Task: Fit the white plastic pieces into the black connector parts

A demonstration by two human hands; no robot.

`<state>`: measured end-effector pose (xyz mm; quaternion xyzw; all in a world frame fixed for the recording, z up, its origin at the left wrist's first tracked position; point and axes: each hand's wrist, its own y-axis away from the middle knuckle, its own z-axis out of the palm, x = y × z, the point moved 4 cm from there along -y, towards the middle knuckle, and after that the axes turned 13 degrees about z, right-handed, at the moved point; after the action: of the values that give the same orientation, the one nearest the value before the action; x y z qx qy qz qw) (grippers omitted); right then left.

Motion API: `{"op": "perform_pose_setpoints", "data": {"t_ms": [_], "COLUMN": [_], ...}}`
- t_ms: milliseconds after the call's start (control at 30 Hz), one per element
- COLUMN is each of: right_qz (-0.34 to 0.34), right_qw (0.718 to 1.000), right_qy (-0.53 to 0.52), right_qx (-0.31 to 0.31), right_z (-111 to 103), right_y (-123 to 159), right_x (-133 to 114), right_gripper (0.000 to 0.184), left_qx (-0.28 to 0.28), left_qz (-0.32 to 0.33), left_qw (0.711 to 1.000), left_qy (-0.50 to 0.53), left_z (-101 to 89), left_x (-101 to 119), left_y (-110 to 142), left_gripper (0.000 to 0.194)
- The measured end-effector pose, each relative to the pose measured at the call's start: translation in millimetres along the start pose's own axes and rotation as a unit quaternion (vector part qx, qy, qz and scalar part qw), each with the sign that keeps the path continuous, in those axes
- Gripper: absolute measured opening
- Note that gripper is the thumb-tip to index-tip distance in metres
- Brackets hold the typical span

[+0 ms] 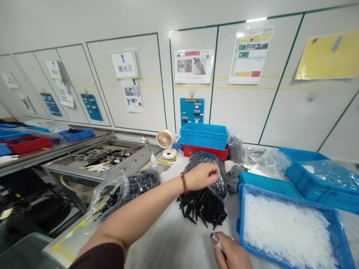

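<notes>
My left hand [202, 176], a beaded bracelet at its wrist, is raised in front of a clear plastic bag [221, 186]. Its fingers are curled closed, with a dark spot showing between them; I cannot make out what they hold. Below it, a heap of slim black plastic parts [200, 207] spills onto the table. At the bottom, my right hand [232, 252] is closed round a small white cylindrical tool [216, 241] with a dark grey end. To its right lies a blue tray [241, 224] full of small translucent white pieces.
Another bag of black parts [143, 183] lies to the left. Behind stand a small fan [165, 140], a dropper bottle [153, 160] and a blue bin [204, 135] on a red bin [189, 150]. More blue bins [322, 179] sit at the right.
</notes>
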<state>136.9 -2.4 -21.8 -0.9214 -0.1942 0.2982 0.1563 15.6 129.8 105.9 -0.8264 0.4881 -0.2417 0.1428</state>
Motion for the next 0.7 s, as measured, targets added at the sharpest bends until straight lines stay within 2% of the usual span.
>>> {"op": "perform_pose_setpoints", "data": {"t_ms": [33, 67, 100, 167, 200, 300, 400, 533, 700], "right_qz": [0.002, 0.006, 0.012, 0.023, 0.028, 0.042, 0.056, 0.059, 0.058], "right_qw": [1.000, 1.000, 1.000, 1.000, 0.999, 0.999, 0.998, 0.997, 0.997], "right_qy": [0.002, 0.004, 0.007, 0.012, 0.014, 0.020, 0.028, 0.036, 0.025], "right_qx": [-0.011, -0.014, -0.013, -0.011, -0.013, -0.023, -0.021, -0.031, -0.036], "right_z": [-2, -4, -6, -9, -9, -11, -13, -14, -15], "right_y": [0, -1, -1, -3, -4, -6, -9, -11, -11], "right_x": [-3, -6, -9, -13, -14, -15, -13, -13, -13], "right_gripper": [0.019, 0.020, 0.021, 0.022, 0.023, 0.024, 0.024, 0.025, 0.027], "left_qx": [-0.095, -0.167, -0.205, -0.186, -0.162, -0.087, -0.075, -0.087, -0.119], "left_qz": [0.039, 0.039, 0.008, -0.064, -0.086, -0.135, -0.157, -0.164, -0.139], "left_qw": [0.995, 0.985, 0.979, 0.978, 0.979, 0.978, 0.975, 0.974, 0.976], "left_qy": [0.007, 0.001, -0.021, -0.074, -0.094, -0.133, -0.137, -0.131, -0.119], "left_z": [11.4, 22.2, 31.5, 44.7, 50.5, 64.7, 76.5, 81.8, 78.2], "left_x": [13, 19, 19, 10, 4, -13, -20, -14, 8], "left_y": [17, 35, 51, 70, 74, 66, 52, 53, 79], "left_gripper": [0.011, 0.011, 0.010, 0.007, 0.018, 0.050, 0.061, 0.051, 0.037]}}
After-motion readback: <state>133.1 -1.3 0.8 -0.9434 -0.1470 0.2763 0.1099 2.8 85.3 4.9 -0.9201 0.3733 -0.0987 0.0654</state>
